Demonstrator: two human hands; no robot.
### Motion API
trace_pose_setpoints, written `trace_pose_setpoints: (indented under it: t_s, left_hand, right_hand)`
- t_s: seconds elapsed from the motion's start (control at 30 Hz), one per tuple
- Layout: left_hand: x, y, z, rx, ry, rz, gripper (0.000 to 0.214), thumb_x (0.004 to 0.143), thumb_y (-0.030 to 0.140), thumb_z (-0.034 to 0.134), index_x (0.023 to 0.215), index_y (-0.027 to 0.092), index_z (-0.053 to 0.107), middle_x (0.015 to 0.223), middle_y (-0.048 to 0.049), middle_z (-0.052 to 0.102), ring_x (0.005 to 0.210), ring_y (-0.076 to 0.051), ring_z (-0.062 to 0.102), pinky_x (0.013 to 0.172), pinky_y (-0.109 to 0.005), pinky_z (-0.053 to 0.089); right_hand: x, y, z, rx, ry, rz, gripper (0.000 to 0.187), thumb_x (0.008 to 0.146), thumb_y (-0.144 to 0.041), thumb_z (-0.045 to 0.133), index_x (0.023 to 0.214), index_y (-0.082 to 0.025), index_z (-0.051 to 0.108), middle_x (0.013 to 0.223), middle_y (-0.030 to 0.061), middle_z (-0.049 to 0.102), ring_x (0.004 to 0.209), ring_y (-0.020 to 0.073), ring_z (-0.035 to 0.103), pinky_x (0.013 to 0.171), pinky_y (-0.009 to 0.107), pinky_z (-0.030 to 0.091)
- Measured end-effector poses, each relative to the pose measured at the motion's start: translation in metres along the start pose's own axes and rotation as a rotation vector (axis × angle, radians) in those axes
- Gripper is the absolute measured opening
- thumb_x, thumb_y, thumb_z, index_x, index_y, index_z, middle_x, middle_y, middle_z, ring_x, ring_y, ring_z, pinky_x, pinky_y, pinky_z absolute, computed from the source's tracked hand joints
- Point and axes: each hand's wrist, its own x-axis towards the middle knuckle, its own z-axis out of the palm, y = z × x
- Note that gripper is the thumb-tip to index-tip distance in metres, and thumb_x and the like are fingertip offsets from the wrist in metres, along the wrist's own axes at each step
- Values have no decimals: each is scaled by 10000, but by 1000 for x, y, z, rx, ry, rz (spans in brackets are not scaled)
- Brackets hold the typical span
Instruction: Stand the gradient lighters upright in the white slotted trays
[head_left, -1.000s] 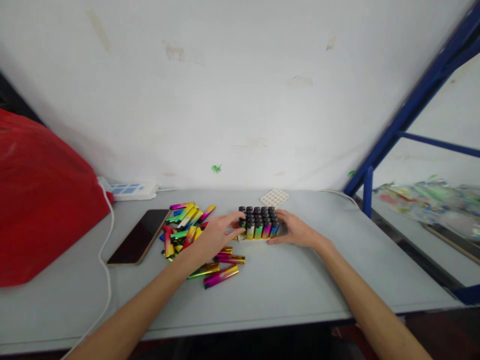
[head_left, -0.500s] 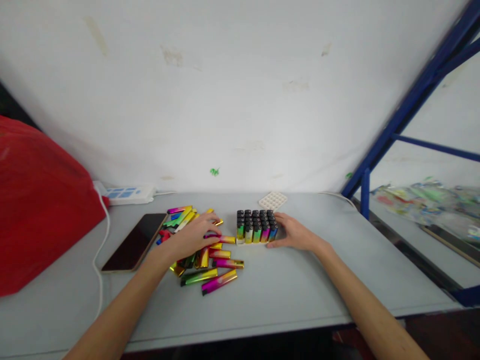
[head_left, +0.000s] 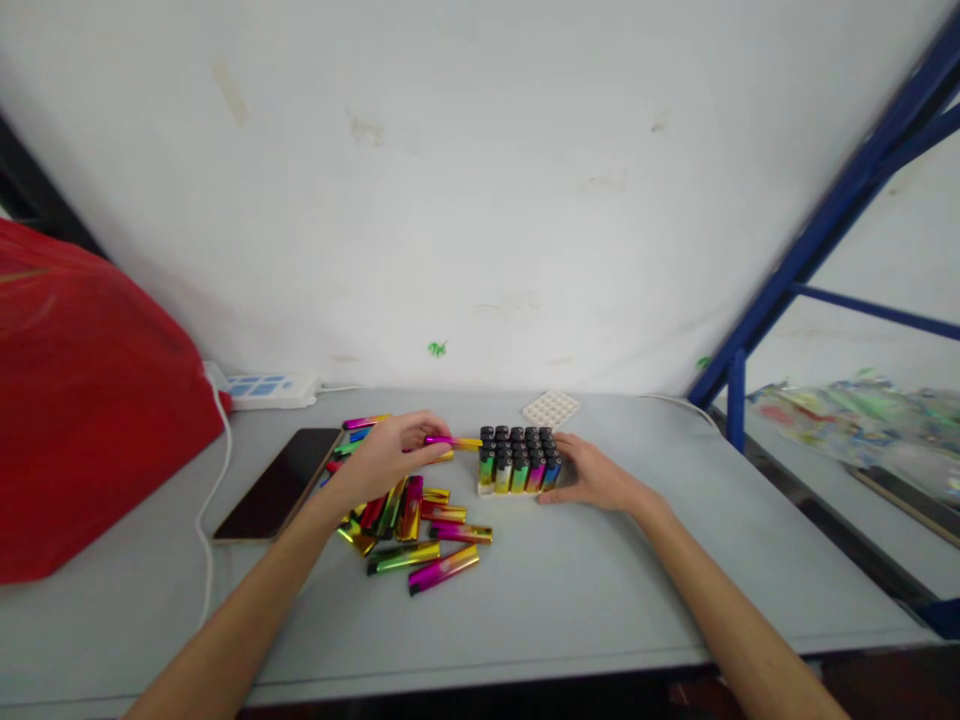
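My left hand (head_left: 390, 458) is closed on a pink and gold lighter (head_left: 454, 442), held level just left of a block of upright lighters (head_left: 517, 460). That block stands in a white tray with black caps up. My right hand (head_left: 592, 474) rests against the block's right side with its fingers curved around it. Under and in front of my left hand lies a loose pile of iridescent lighters (head_left: 409, 520) on the grey table (head_left: 585, 580).
A dark phone (head_left: 277, 482) lies left of the pile. A big red bag (head_left: 82, 400) fills the left side, with a white power strip (head_left: 266, 388) and cable behind it. An empty white tray (head_left: 550, 408) sits by the wall. A blue metal frame (head_left: 817, 240) rises at right.
My left hand went from the block to the pile, took one lighter and lifted it back toward the block. My right hand stayed at the block's right side.
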Motion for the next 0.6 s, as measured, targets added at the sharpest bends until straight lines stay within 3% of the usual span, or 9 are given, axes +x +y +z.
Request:
trace_pose_setpoints:
  t_s: [0.1, 0.2, 0.37, 0.47, 0.6]
  left_hand:
    - [-1, 3, 2, -228, 26, -107, 348, 709, 346, 844, 977, 178, 700, 950, -63, 726, 901, -219, 675, 812, -328, 552]
    - [-2, 2, 8, -326, 54, -213, 343, 754, 368, 820, 999, 162, 697, 974, -77, 727, 927, -220, 691, 847, -347, 555]
    - [-4, 4, 21, -519, 8, -178, 291, 819, 377, 778, 944, 158, 633, 1015, -78, 700, 902, -193, 691, 884, -355, 544]
    - [-6, 7, 28, -660, -53, -179, 283, 876, 387, 717, 979, 205, 527, 961, -37, 680, 666, -128, 634, 710, -333, 560]
    - [-6, 7, 35, -730, -91, -288, 284, 911, 433, 645, 1024, 248, 461, 775, 20, 606, 491, -86, 418, 459, -217, 423]
  right_hand:
    - [-1, 2, 1, -3, 0, 7, 822, 697, -589, 846, 1354, -165, 594, 1398, 141, 569, 1286, 329, 531, 1134, 491, 421]
    - [-1, 4, 1, -6, -6, -6, 836, 702, -588, 843, 1381, -178, 578, 1420, 137, 558, 1311, 335, 516, 1148, 501, 406]
    - [0, 2, 1, -5, -2, 4, 836, 700, -582, 846, 1377, -173, 575, 1405, 138, 568, 1297, 326, 526, 1147, 493, 409]
    - [0, 0, 0, -6, -4, 3, 817, 707, -574, 845, 1365, -167, 584, 1392, 141, 577, 1285, 324, 534, 1136, 486, 419]
    - [0, 0, 0, -6, -2, 0, 805, 706, -576, 846, 1351, -165, 596, 1376, 140, 588, 1270, 326, 545, 1128, 487, 424]
